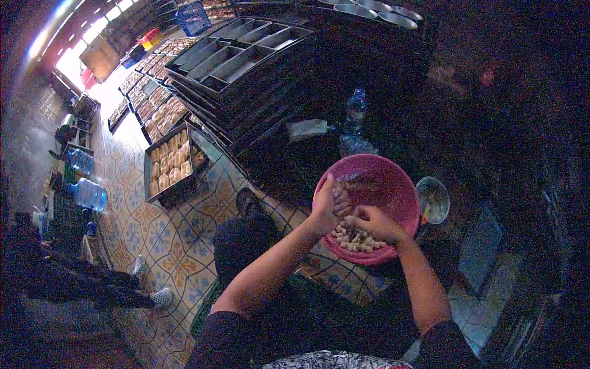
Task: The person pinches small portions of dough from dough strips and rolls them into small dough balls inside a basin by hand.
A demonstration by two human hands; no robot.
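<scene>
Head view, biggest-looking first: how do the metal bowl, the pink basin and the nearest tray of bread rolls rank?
1. Pink basin
2. Tray of bread rolls
3. Metal bowl

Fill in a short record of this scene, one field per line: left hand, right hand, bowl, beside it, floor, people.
left hand: left hand, reaching inside the pink bowl; grip unclear
right hand: right hand, fingers curled over the pale pieces; grip unclear
bowl: pink bowl, holding small pale pieces
beside it: metal bowl
floor: patterned tiles; dark tray of elongated, bread-like pieces
people: another person's legs and light shoes, at the picture's left
</scene>
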